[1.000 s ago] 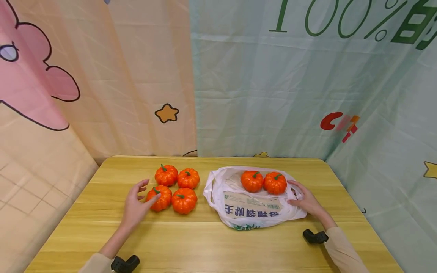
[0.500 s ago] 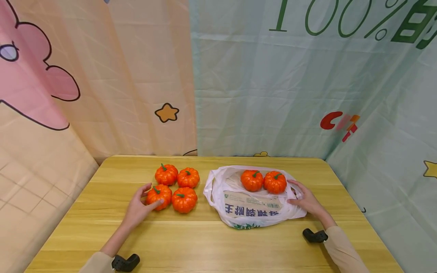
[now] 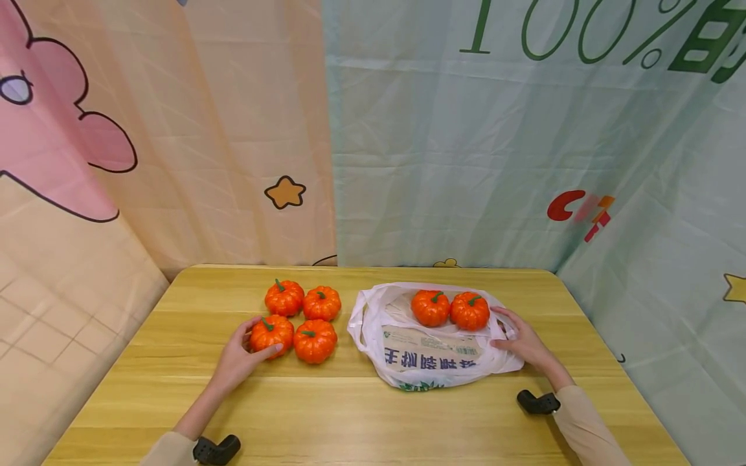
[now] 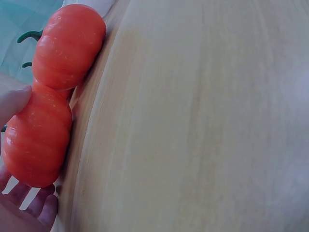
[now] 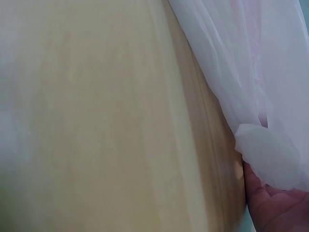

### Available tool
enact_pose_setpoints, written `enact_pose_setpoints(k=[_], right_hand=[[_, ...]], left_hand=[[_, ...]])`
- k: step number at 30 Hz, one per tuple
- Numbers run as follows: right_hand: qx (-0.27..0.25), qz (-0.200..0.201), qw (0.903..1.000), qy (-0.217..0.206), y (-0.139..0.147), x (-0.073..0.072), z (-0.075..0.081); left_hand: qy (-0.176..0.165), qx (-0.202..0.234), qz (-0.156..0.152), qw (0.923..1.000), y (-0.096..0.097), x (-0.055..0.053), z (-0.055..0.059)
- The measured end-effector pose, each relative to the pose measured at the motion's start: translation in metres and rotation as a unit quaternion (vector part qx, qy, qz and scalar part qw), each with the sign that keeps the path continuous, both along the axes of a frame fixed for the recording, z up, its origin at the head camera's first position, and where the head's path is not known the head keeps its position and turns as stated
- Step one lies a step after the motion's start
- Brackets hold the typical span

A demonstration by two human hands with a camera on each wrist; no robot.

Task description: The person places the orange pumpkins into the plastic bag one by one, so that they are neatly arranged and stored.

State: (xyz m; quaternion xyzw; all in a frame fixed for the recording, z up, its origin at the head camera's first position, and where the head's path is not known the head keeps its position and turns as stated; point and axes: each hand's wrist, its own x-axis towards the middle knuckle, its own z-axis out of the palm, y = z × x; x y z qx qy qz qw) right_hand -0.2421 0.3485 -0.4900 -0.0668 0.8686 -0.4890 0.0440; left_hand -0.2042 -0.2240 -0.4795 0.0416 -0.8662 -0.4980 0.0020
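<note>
Your left hand (image 3: pixel 237 358) is at the nearer left pumpkin (image 3: pixel 271 336) of a group of four, left of the middle of the table (image 3: pixel 326 414) and closer to its far edge than to you. Your left grip is curved round that pumpkin: the thumb lies on the side facing you, and the fingers reach round the side facing the table's left edge. Your left wrist view shows the thumb against its orange skin and the other fingers at the opposite side, low by the tabletop.

Toward the table's right edge from it, just beside or touching, sits the nearer right pumpkin (image 3: pixel 315 342). The farther left pumpkin (image 3: pixel 283 298) and the farther right pumpkin (image 3: pixel 322 303) sit behind them, toward the far edge. All show green stems.

Your right hand (image 3: pixel 529 343) is at the white plastic bag (image 3: pixel 495 367), on the side facing the table's right edge. Your right grip is narrow, holding the bag's edge between thumb and fingers; the film hides part of the hand in your right wrist view. Two more pumpkins (image 3: pixel 430 309) sit side by side at the bag's far part; you cannot tell whether they lie inside or on top.
</note>
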Motion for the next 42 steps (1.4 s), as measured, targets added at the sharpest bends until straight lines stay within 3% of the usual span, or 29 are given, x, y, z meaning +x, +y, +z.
enact_pose_setpoints(k=[8,20,33,42], right_hand=[[0.004,0.003,0.9999,0.013,0.001,0.001,0.0],[0.012,-0.003,0.9999,-0.001,-0.001,0.002,0.003],[0.005,0.0,1.0,-0.001,0.0,0.001,0.002],[0.01,-0.002,0.9999,-0.008,-0.001,0.001,0.003]], left_hand=[[0.001,0.003,0.014,0.9999,0.004,0.002,0.0],[0.004,0.007,0.07,0.9975,0.012,0.013,0.002],[0.016,0.035,0.113,0.9928,0.021,0.015,0.001],[0.007,0.037,0.13,0.9907,0.024,0.02,0.012]])
